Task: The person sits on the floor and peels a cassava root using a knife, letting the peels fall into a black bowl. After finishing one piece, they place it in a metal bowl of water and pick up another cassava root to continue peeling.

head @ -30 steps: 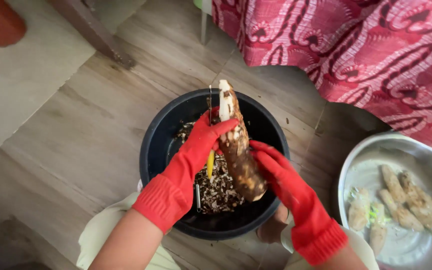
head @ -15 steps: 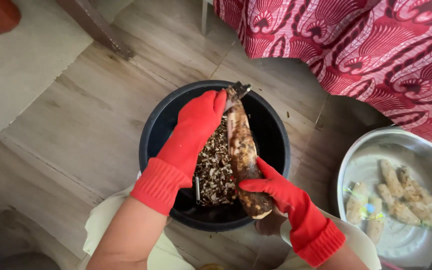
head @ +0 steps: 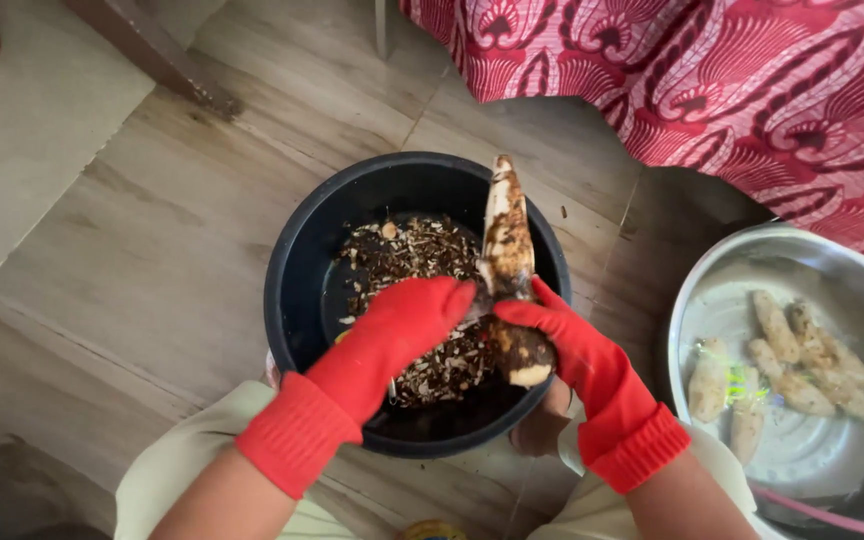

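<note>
Over the black bucket [head: 297, 300], a half-peeled root [head: 508, 250] is gripped by the right hand [head: 562, 340]; the left hand [head: 402, 325], closed, is pressed against its side. Brown skin remains; peeled pieces [head: 792, 360] are held in the right-hand metal bowl [head: 712, 290].

both hands wear bright red rubber gloves, the left hand [head: 402, 335] and the right hand [head: 562, 340]. the long root [head: 509, 250] is brown with pale cream patches. the round plastic bucket [head: 297, 290] is black, with dark brown peelings [head: 422, 260] inside. the draped cloth [head: 732, 80] is red with a white swirl pattern.
</note>
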